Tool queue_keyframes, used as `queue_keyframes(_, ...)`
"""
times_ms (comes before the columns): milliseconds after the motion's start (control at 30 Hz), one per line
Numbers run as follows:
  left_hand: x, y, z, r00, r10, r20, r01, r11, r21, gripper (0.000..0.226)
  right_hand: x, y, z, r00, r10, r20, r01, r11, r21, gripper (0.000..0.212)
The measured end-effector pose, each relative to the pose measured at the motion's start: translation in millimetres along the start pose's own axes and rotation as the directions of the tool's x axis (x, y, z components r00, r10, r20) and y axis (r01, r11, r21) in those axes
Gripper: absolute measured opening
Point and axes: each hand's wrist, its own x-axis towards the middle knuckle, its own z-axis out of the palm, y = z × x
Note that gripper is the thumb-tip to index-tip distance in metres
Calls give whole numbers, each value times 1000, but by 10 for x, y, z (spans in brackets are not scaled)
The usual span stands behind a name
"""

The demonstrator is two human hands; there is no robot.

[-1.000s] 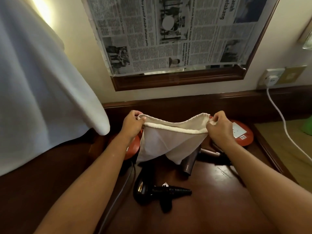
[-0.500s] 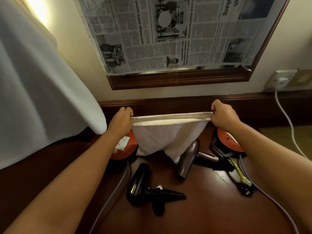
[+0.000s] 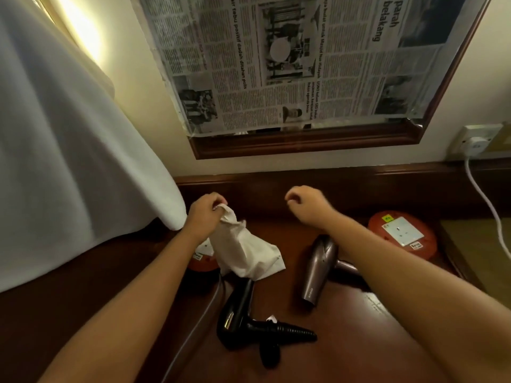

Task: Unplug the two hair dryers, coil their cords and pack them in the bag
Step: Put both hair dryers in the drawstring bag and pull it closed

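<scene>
While the left hand (image 3: 206,214) has its fingers bunched tight around the top of the white cloth bag (image 3: 243,252), the bag just hangs off it, all crumpled, with the bottom sagging down onto the dark wooden desk (image 3: 345,341). Right hand (image 3: 307,201) is up in the air beside it with the fingers curled in and nothing in them, well apart from the bag.

Both dryers are lying out on the desk, neither one in the bag. The black hair dryer (image 3: 240,319) sits right below the bag, its barrel end tucked under the bag's lower edge, ribbed cord sleeve sticking out to the right. The bronze-ish hair dryer (image 3: 318,269) is off to the right, partly under the right forearm, so can't really see its handle end.

Two orange round socket reels in the mix too: one (image 3: 402,236) at the right with a white socket plate on top, the other (image 3: 201,262) mostly hidden behind the bag and left wrist. A grey cord (image 3: 204,313) runs down along the desk past the black dryer. Up on the wall there's a white plug (image 3: 475,140) in an outlet, white cable trailing off right, plus newspaper (image 3: 290,59) over a framed mirror and a white cloth (image 3: 69,147) draped at left.
</scene>
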Motion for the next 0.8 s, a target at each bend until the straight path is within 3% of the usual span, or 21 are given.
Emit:
queue_keyframes(100,-155,140,59,995,94,-17,-95,993,-63,14,37,-205,289,993,-37,111,38,999,-4,41)
queue_keyframes(200,-310,228,15,984,175,-38,-179,975,-133,16,33,-416,393,958,-200,205,194,980,47,53)
queue_keyframes(300,-426,295,-68,975,217,-47,-222,957,-185,21,10,-569,490,901,-326,285,311,945,97,29)
queue_keyframes(367,-454,341,-149,972,219,-83,-233,946,-225,23,5,-565,552,903,-297,311,295,954,57,11)
queue_keyframes(433,-457,373,-249,977,154,-146,-192,937,-291,23,0,-463,544,939,-182,291,189,982,4,16)
queue_keyframes(500,-413,331,-350,974,9,-228,-99,918,-384,22,-9,-271,484,968,-96,234,107,994,-35,25)
queue_keyframes(600,-304,118,-483,925,-230,-302,56,870,-490,25,-33,84,278,972,3,235,13,998,-66,21)
queue_keyframes(800,-116,-227,-455,893,-392,-221,257,847,-466,23,-9,429,-248,984,106,141,-109,994,11,5)
